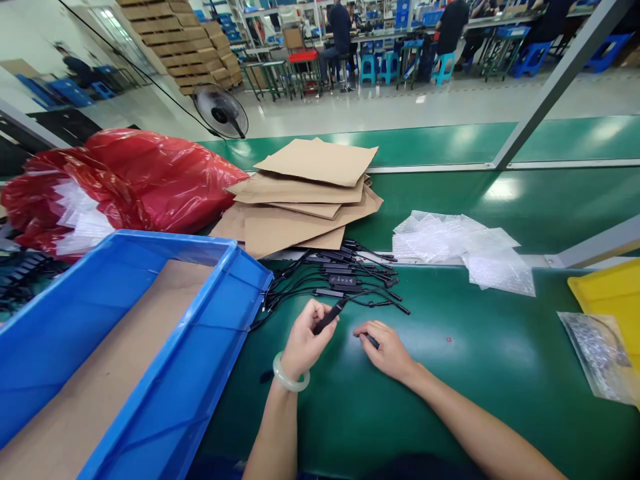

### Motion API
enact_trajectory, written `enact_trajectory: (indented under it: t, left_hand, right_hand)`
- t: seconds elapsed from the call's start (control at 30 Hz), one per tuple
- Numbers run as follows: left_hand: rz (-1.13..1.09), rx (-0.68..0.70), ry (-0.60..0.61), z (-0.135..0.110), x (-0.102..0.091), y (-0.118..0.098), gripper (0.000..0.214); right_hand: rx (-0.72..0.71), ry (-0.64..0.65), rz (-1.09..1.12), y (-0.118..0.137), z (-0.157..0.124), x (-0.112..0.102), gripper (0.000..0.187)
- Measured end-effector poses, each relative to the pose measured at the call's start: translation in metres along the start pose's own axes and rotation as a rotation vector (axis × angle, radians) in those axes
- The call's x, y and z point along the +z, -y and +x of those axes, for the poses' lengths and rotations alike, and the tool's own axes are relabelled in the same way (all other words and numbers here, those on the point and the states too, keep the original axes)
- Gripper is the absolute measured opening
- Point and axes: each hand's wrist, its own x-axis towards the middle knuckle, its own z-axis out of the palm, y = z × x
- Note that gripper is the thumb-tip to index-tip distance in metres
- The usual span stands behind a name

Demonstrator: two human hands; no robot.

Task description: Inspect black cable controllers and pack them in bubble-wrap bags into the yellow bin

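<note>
My left hand (306,337), with a pale green bangle at the wrist, is closed around a slim black part (330,317) that looks like a cable's inline box. To its right, my right hand (387,350) rests low over the green table, fingers curled on a small black piece (373,341), perhaps a cable end. Most of that piece is hidden by the fingers. Just beyond both hands lies a pile of black cables (343,281) with inline boxes and connector ends.
A blue bin (200,327) lined with cardboard stands at left, a red plastic bag (165,180) behind it. Brown paper sheets (305,193) are stacked at the back. Bubble bags (450,240) lie right of them. A yellow bin (610,293) sits at far right.
</note>
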Motion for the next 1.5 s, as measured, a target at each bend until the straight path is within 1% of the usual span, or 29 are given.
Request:
enact_trajectory:
  t: [0.07,0.1,0.17,0.23,0.3,0.33,0.4,0.5,0.57,0.6,0.67,0.73,0.8,0.87,0.97,1.1,1.23,1.5]
  left_hand:
    - [-0.352,-0.061,0.004,-0.002,0.007,-0.006,0.027]
    - [-0.498,-0.093,0.004,-0.002,0.010,-0.008,0.027]
    - [-0.707,-0.151,-0.015,0.000,0.017,-0.010,0.026]
    - [-0.810,-0.209,-0.054,0.002,0.021,-0.008,0.020]
    - [-0.833,-0.265,-0.083,0.004,0.024,-0.006,0.024]
    - [-0.824,-0.291,-0.091,0.004,0.024,-0.004,0.027]
    - [-0.798,-0.321,-0.110,0.005,0.025,-0.002,0.030]
    - [-0.764,-0.307,-0.132,0.006,0.026,0.001,0.029]
    - [-0.735,-0.284,-0.138,0.006,0.027,0.001,0.029]
    - [-0.718,-0.274,-0.140,0.007,0.027,0.002,0.030]
    - [-0.690,-0.263,-0.137,0.007,0.027,0.002,0.030]
    - [-0.680,-0.264,-0.125,0.007,0.027,0.002,0.031]
    - [-0.688,-0.268,-0.108,0.008,0.027,0.002,0.032]
    - [-0.703,-0.272,-0.093,0.008,0.028,0.002,0.032]
    - [-0.729,-0.269,-0.089,0.008,0.028,0.002,0.029]
    - [-0.750,-0.266,-0.105,0.008,0.027,0.002,0.027]
    - [-0.748,-0.269,-0.116,0.008,0.026,0.003,0.026]
    - [-0.759,-0.244,-0.114,0.008,0.026,0.003,0.024]
  right_hand:
    - [0.042,0.026,0.093,0.005,-0.001,-0.001,0.020]
    - [0.076,0.054,0.179,0.008,-0.002,-0.001,0.019]
    - [0.143,0.142,0.413,0.012,-0.004,0.000,0.018]
    - [0.173,0.244,0.655,0.015,-0.006,0.003,0.026]
    - [0.181,0.332,0.843,0.017,-0.009,0.007,0.035]
    - [0.184,0.366,0.905,0.017,-0.011,0.009,0.037]
    - [0.191,0.407,0.959,0.017,-0.013,0.011,0.039]
    - [0.231,0.389,0.891,0.014,-0.014,0.013,0.039]
    - [0.262,0.326,0.754,0.011,-0.013,0.009,0.035]
    - [0.255,0.284,0.647,0.010,-0.012,0.006,0.032]
    - [0.180,0.192,0.384,0.007,-0.010,-0.002,0.027]
    - [0.063,0.111,0.131,0.004,-0.007,-0.012,0.025]
    - [-0.029,0.051,-0.045,0.000,-0.005,-0.021,0.027]
    - [-0.072,0.002,-0.149,-0.004,-0.003,-0.027,0.029]
    - [-0.106,-0.068,-0.203,-0.009,-0.002,-0.029,0.028]
    - [-0.164,-0.118,-0.174,-0.013,-0.003,-0.025,0.027]
    - [-0.195,-0.122,-0.157,-0.014,-0.004,-0.022,0.025]
    - [-0.200,-0.113,-0.150,-0.013,-0.004,-0.022,0.024]
